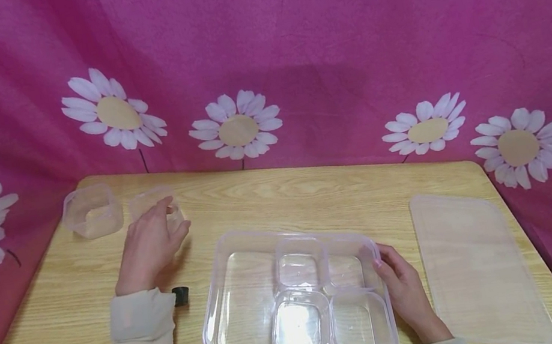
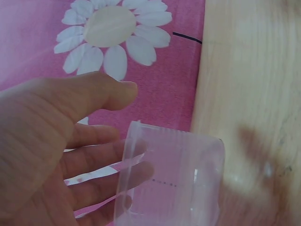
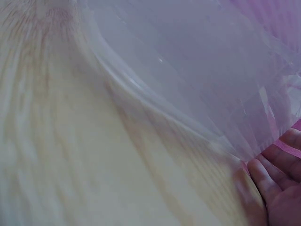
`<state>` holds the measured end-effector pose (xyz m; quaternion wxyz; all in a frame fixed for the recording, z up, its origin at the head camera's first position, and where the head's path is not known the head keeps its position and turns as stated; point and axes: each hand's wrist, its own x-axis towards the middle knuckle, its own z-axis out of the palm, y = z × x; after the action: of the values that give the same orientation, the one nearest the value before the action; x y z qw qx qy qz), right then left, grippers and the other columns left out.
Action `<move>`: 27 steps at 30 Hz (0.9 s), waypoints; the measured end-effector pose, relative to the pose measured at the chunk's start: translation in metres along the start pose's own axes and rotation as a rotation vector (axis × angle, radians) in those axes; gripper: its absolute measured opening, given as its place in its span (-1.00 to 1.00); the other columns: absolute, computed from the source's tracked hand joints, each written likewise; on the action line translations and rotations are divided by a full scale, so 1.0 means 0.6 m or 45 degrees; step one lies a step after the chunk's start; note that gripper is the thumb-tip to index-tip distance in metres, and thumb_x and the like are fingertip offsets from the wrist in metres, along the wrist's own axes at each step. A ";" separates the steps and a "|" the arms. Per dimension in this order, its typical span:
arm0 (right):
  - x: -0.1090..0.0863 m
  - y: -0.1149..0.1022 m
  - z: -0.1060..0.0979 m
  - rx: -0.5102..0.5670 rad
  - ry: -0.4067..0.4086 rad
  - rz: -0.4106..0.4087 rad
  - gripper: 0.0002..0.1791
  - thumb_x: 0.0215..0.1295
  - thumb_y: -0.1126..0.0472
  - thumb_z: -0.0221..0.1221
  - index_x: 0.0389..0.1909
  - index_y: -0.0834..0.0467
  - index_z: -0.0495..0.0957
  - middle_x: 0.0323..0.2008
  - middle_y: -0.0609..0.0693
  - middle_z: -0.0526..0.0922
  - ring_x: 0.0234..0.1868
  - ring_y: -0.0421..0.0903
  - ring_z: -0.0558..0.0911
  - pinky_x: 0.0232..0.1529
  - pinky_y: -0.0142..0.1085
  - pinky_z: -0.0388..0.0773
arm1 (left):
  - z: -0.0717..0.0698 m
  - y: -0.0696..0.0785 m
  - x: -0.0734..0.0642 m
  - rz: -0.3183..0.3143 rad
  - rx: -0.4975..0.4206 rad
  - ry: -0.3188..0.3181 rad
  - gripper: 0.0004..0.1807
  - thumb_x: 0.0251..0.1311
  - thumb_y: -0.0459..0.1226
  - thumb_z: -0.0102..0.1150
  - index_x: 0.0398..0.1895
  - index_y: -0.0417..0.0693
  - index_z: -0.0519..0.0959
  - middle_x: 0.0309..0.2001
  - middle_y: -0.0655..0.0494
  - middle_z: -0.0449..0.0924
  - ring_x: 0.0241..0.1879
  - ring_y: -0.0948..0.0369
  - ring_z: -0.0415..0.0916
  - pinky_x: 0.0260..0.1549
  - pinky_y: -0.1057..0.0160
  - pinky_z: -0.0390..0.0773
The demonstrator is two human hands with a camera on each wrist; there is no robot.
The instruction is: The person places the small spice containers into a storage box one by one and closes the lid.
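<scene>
On the table stands a large clear plastic box, with several small square clear containers in its right part. My right hand holds the box's right side, thumb at the rim and fingers against the outer wall. At the back left, my left hand is beside a small clear container. Its fingers reach along the container's far side, seen partly through the plastic, while the thumb stands apart from it. Another small clear container is left of that hand.
A flat translucent lid lies at the table's right. Behind and beside the wooden table hangs a pink cloth with white flowers.
</scene>
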<state>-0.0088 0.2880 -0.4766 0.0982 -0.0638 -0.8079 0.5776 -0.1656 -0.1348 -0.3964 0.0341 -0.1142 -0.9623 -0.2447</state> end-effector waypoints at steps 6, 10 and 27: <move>-0.001 0.000 -0.002 -0.016 0.002 0.008 -0.66 0.58 0.28 0.02 0.25 0.28 0.53 0.01 -0.43 0.65 0.01 -0.43 0.64 0.02 -0.60 0.55 | 0.004 -0.004 -0.001 0.017 0.031 -0.010 -0.53 0.36 -0.17 0.20 0.21 -0.30 0.54 0.09 -0.28 0.70 -0.02 -0.24 0.67 0.02 -0.25 0.57; 0.000 0.000 -0.002 -0.008 0.000 0.012 -0.66 0.58 0.28 0.02 0.25 0.30 0.53 0.01 -0.43 0.65 0.00 -0.42 0.64 0.01 -0.59 0.55 | 0.006 -0.004 -0.002 0.024 0.058 -0.024 -0.58 0.39 -0.28 0.09 0.22 -0.33 0.56 0.15 -0.31 0.67 0.10 -0.29 0.63 0.12 -0.28 0.53; 0.000 0.000 -0.003 -0.039 -0.006 0.045 -0.65 0.60 0.23 0.02 0.26 0.24 0.53 0.07 -0.21 0.67 -0.01 -0.39 0.63 0.00 -0.56 0.56 | 0.010 0.011 -0.030 0.113 0.077 -0.016 -0.66 0.29 -0.51 -0.01 0.01 -0.23 0.68 -0.16 -0.22 0.76 -0.20 -0.16 0.71 -0.21 -0.21 0.64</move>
<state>-0.0083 0.2896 -0.4763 0.0850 -0.0780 -0.8157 0.5669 -0.1469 -0.1300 -0.4011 0.0423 -0.1573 -0.9634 -0.2129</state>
